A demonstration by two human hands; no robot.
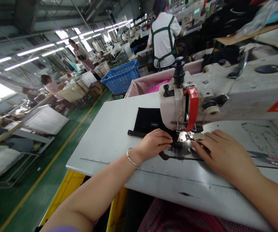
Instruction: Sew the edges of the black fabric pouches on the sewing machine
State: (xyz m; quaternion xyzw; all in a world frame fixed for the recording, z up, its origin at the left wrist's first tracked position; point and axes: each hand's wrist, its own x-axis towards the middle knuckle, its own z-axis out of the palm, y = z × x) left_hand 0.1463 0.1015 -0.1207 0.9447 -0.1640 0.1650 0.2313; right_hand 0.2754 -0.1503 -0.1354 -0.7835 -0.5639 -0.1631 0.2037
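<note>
A white industrial sewing machine [237, 93] with a red guard stands on the pale table [110, 135]. A piece of black fabric [147, 120] lies under its head and runs toward the needle. My left hand [154, 143], with a silver bracelet at the wrist, rests flat on the fabric just left of the needle, fingers together and extended. My right hand [219, 153] lies flat on the table right of the needle, its fingertips pressing a thin dark strip [177, 154] of the fabric near the presser foot.
Pink-handled scissors [274, 159] lie at the table's right. A blue plastic crate [122, 77] and a pink-lined bin [151, 82] stand beyond the table. A person in a white shirt and green apron [164, 35] works ahead; other workers sit at the left. A yellow bin [66, 190] is below the table.
</note>
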